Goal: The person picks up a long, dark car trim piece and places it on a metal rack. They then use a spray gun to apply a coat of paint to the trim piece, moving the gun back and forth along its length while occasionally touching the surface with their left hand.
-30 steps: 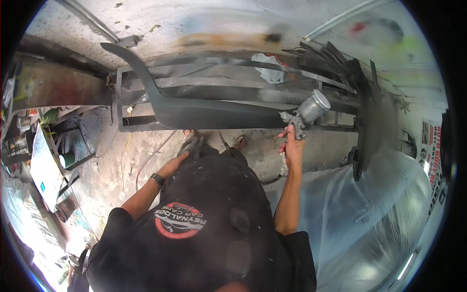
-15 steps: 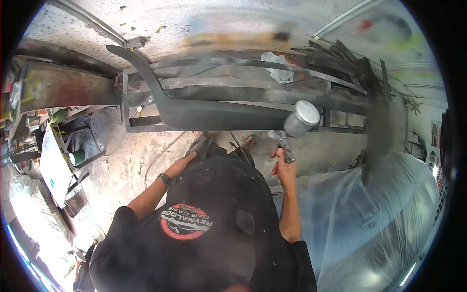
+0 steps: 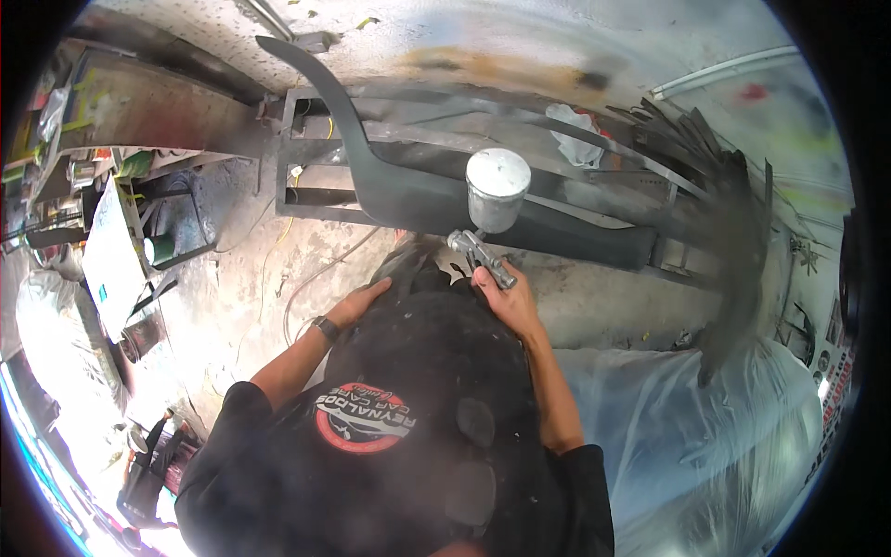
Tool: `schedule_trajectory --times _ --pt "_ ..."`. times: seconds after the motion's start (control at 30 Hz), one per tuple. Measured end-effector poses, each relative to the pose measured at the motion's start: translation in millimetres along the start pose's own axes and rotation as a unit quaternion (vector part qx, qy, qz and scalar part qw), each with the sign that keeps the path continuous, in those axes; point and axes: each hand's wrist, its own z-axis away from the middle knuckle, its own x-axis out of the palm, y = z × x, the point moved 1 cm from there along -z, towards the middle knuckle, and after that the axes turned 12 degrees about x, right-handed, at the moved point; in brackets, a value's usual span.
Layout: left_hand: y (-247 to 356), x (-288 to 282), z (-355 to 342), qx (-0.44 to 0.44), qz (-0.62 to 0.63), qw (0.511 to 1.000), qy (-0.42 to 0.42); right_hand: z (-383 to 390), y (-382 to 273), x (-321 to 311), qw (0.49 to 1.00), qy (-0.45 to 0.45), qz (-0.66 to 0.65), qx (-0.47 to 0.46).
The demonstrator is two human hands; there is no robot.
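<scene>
My right hand (image 3: 504, 297) grips a metal spray gun (image 3: 481, 259) with a silver cup (image 3: 497, 197) on top. Just beyond the gun a long dark grey moulded part (image 3: 408, 195), curved up at its left end, lies across a metal rack (image 3: 306, 212); the gun hides some of it. My left hand (image 3: 362, 302), watch at the wrist, rests on my dark trousers, its fingers stretched forward.
At left stand a cluttered bench (image 3: 158, 111), a white panel (image 3: 113, 255) and a covered bundle (image 3: 65, 339). Dark strips (image 3: 738, 232) lean at right above a plastic-sheeted object (image 3: 705, 446). A crumpled white bag (image 3: 577, 135) lies at the rack. A hose (image 3: 311, 274) runs over the floor.
My right hand has carried the spray gun leftward along the grey part, to nearer my body's middle. The view has shifted. My left hand stays on my trousers.
</scene>
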Motion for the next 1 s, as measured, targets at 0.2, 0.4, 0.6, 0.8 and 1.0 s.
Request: schedule_trajectory --times 0.2,0.4,0.6,0.8,1.0 --pt "23 9 15 0.045 -0.026 0.998 -0.027 -3 6 -2 0.996 -0.002 -0.058 0.061" --pt "18 26 -3 0.09 -0.066 0.992 -0.061 33 51 -61 0.96 0.127 -0.22 0.115" --pt "29 50 -21 0.056 -0.131 0.986 -0.089 56 89 -137 0.901 0.28 -0.306 0.125" --pt "20 61 -39 0.129 -0.241 0.955 -0.118 67 125 -189 0.856 0.348 -0.361 0.129" --pt "28 74 -39 0.121 -0.214 0.963 -0.111 56 142 -219 0.845 0.355 -0.384 0.11"
